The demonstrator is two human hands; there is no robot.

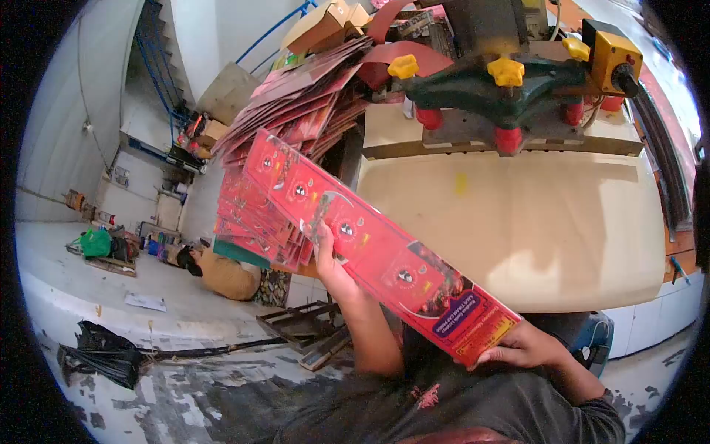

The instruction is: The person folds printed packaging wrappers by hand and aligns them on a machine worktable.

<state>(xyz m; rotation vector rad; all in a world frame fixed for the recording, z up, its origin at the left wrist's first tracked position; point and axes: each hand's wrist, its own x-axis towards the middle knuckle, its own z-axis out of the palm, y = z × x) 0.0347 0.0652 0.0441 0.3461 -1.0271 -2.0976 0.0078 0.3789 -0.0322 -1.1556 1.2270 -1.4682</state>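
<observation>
A long red printed sheet (362, 240) lies slantwise in front of my body, its far end up at the left. My left hand (334, 270) grips its lower left edge near the middle. At the near right end, my right hand (519, 346) holds the corner, thumb along the edge. Beyond the sheet's far end are a fanned stack of red printed sheets (296, 103) and a lower pile of similar sheets (255, 214). To the right of the sheet is the machine's cream-coloured bed (547, 222).
Above the bed stands a dark green press head (510, 96) with yellow knobs and red feet. A yellow control box (612, 59) is at its right. On the left floor are a person (225, 274) bending low, a black bag (107, 355) and a wooden frame (325, 351).
</observation>
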